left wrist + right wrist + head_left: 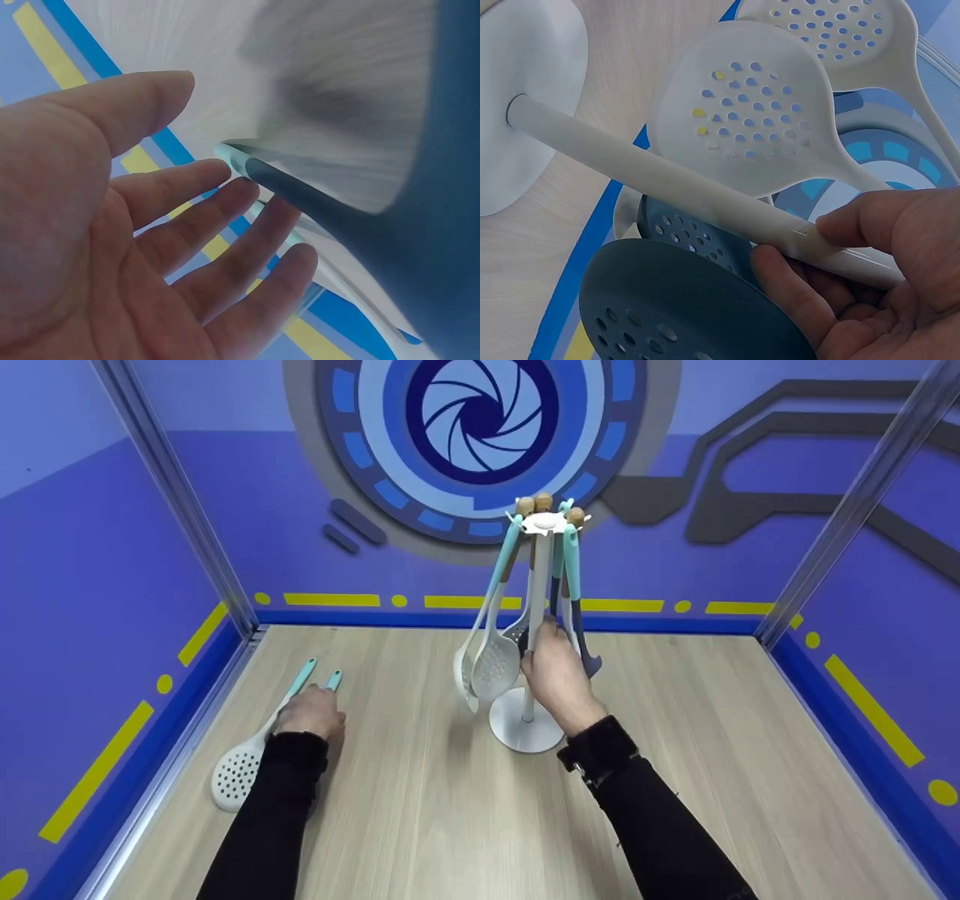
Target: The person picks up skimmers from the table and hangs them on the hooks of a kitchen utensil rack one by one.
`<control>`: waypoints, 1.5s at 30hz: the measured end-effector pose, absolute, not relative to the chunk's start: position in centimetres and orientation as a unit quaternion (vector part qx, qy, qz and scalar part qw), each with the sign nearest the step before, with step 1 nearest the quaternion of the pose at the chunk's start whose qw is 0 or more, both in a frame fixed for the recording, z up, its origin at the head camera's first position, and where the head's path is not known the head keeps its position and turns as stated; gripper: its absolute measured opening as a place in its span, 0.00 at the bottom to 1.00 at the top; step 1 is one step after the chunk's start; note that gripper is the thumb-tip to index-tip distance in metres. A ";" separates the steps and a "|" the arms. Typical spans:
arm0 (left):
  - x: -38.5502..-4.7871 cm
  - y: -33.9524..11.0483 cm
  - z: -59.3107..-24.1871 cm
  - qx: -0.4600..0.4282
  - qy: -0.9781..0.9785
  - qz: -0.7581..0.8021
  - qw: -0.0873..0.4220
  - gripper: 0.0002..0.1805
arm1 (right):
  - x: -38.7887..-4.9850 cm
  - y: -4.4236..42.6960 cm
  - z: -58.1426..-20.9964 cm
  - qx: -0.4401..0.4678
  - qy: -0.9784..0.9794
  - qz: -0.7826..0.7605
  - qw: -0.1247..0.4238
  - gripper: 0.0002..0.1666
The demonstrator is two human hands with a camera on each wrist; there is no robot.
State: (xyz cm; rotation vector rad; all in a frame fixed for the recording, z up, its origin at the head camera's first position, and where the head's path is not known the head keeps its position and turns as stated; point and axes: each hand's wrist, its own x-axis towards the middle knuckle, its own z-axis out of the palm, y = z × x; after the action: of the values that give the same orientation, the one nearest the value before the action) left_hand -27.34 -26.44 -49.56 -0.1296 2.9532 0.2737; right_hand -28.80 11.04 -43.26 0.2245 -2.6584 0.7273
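My right hand (556, 671) grips the pale pole (652, 165) of a utensil stand, thumb on one side and fingers on the other. From the stand's white top (545, 523) hang several kitchen utensils with mint or wooden handles, among them a white slotted spoon (495, 666) and a dark slotted one (690, 292). At the left, my left hand (311, 712) is over a dark utensil (322, 202) with a mint handle end (334, 680). Its fingers are spread, thumb apart; whether the fingertips touch the handle is unclear. Beside it lies a white skimmer (238, 769).
The stand's round base (517, 735) is near the middle of the wooden table (420, 810). Blue printed panels with yellow marks enclose the table at the back (450, 570) and both sides. A metal rail (169, 742) runs along the left edge.
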 end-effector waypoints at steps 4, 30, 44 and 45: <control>-27.2 -26.8 -49.5 -0.039 0.992 0.085 0.089 0.21 | -28.8 11.1 -43.2 0.079 -0.944 0.262 0.185 0.33; -27.0 -27.6 -49.6 -0.038 0.992 0.087 0.084 0.12 | -28.8 11.1 -43.2 0.081 -0.945 0.258 0.184 0.33; -27.4 -28.0 -49.9 -0.051 0.990 0.087 0.095 0.14 | -28.8 11.1 -43.3 0.075 -0.944 0.263 0.182 0.33; -27.4 -28.0 -49.9 -0.052 0.990 0.087 0.096 0.13 | -28.9 11.1 -43.3 0.074 -0.945 0.264 0.180 0.34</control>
State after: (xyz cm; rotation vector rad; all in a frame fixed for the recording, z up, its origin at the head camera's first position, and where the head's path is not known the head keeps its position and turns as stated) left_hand -27.38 -27.97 -49.87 -0.1534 2.9344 0.2569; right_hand -28.85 11.07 -43.35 0.2086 -2.6693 0.7466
